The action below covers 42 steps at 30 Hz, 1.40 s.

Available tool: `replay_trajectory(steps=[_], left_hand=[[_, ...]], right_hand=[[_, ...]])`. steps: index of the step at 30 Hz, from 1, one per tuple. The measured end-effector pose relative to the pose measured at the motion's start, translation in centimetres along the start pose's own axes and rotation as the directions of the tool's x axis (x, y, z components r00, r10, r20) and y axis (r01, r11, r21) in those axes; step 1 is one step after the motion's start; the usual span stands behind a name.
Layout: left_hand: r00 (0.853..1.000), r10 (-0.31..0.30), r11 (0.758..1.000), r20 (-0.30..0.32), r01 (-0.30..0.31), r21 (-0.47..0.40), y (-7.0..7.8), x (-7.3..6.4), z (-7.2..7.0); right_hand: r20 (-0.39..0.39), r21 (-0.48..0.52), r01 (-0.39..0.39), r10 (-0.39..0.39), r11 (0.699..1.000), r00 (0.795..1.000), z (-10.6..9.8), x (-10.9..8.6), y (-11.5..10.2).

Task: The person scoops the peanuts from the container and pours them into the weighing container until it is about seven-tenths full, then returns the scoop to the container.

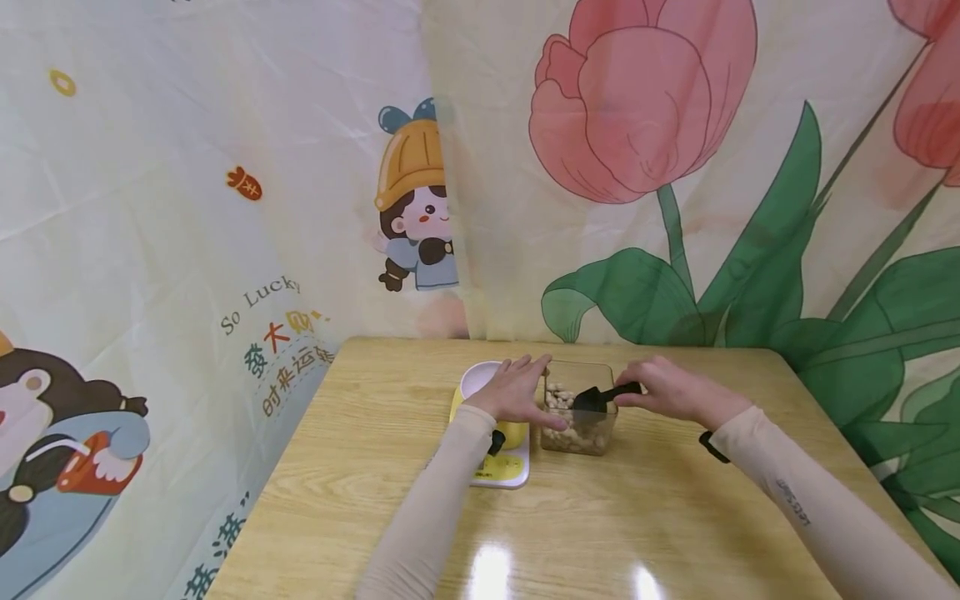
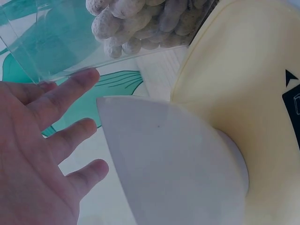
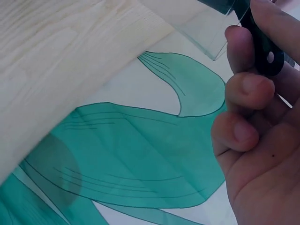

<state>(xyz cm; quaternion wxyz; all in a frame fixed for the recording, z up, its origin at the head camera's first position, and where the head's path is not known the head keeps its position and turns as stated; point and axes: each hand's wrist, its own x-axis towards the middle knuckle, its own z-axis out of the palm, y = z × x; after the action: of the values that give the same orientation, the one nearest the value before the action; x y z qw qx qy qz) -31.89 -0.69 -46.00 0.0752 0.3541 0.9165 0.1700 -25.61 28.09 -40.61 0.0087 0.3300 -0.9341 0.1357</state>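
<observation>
A clear plastic box of unshelled peanuts stands on the table. My left hand reaches over a kitchen scale and touches the box's left side, fingers spread and fairly straight. In the left wrist view, the index fingertip is right at the box wall. My right hand grips the handle of a small black scoop from the right side. The scoop's blade is inside the box, against the peanuts. In the right wrist view, curled fingers wrap the handle, whose end has a hole.
Left of the box stands the yellow and white scale, with a white bowl partly hidden by my left hand. The wooden table ends at a printed cloth backdrop behind and to the left.
</observation>
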Motion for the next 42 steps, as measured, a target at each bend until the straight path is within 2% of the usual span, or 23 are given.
replay_trajectory(steps=[7, 12, 18, 21, 28, 36, 42], left_hand=[[1.0, -0.003, 1.0, 0.0, 0.003, 0.007, 0.0, 0.2, 0.1], [1.0, 0.008, 1.0, -0.005, -0.008, -0.001, 0.3, 0.3, 0.1], [1.0, 0.012, 1.0, -0.014, -0.012, -0.003, 0.5, 0.4, 0.0], [1.0, 0.001, 1.0, -0.017, -0.001, -0.01, 0.5, 0.4, 0.0], [1.0, 0.004, 1.0, -0.007, -0.004, -0.026, 0.3, 0.2, 0.1], [1.0, -0.012, 0.999, -0.018, 0.011, -0.032, 0.1, 0.1, 0.0], [1.0, -0.013, 0.999, -0.007, 0.012, -0.034, -0.2, 0.2, 0.1]], right_hand=[[-0.005, -0.089, 0.016, -0.017, 0.996, 1.0, -0.2, 0.4, -0.8], [-0.021, -0.053, 0.038, -0.04, 0.998, 0.999, 0.1, 0.7, -1.1], [0.012, -0.02, -0.031, 0.031, 0.999, 0.999, 0.0, 1.0, -1.5], [0.015, -0.003, -0.025, 0.025, 1.0, 1.0, -0.1, 1.2, -1.6], [-0.103, 0.015, 0.044, -0.042, 0.999, 0.994, 0.9, 0.9, -1.0], [-0.193, 0.108, 0.002, 0.019, 0.994, 0.981, 1.7, 0.2, -0.5], [-0.227, 0.092, -0.007, 0.027, 0.996, 0.974, 2.6, 0.2, -0.7]])
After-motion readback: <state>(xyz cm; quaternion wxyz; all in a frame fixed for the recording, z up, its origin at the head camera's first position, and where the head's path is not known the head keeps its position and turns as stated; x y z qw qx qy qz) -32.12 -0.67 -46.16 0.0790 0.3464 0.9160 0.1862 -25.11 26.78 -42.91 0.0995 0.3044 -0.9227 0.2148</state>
